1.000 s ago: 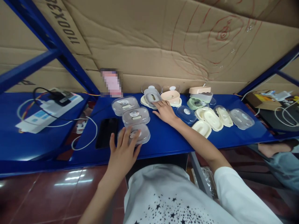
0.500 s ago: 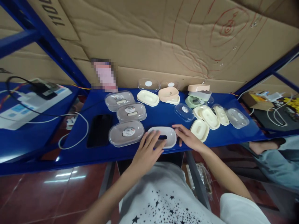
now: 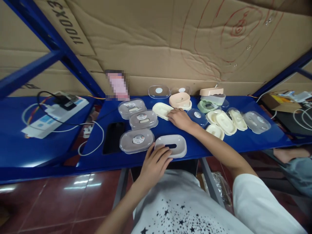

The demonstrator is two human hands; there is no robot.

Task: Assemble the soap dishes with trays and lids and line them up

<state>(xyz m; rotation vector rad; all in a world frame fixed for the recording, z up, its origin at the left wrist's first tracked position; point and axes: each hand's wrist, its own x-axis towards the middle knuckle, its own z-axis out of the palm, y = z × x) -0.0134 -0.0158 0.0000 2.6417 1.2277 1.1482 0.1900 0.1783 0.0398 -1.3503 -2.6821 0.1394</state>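
A light grey oval soap dish [image 3: 180, 144] with a dark slot in its floor lies near the bench's front edge. My left hand [image 3: 157, 159] rests over its front left rim, fingers stretched out and slightly apart. Farther back, my right hand [image 3: 180, 118] has its bent fingers on the right end of a cream oval tray [image 3: 161, 110]; the fingertips partly cover that end. Just behind that hand sits a peach soap dish [image 3: 179, 100]. Left of the grey dish is a grey soap box [image 3: 129, 141] under a clear lid with a round label.
Two more lidded grey boxes [image 3: 143, 119] and a black phone [image 3: 114, 138] lie to the left. Several cream trays [image 3: 226, 122] overlap on the right, near a clear blue-looking lid [image 3: 198, 117] and a stack of soap dishes [image 3: 212, 99]. Cardboard [image 3: 146, 39] walls the back.
My right hand has left the grey dish's right end and reached back to the cream tray. My left hand stays at the grey dish. The view has shifted slightly left.
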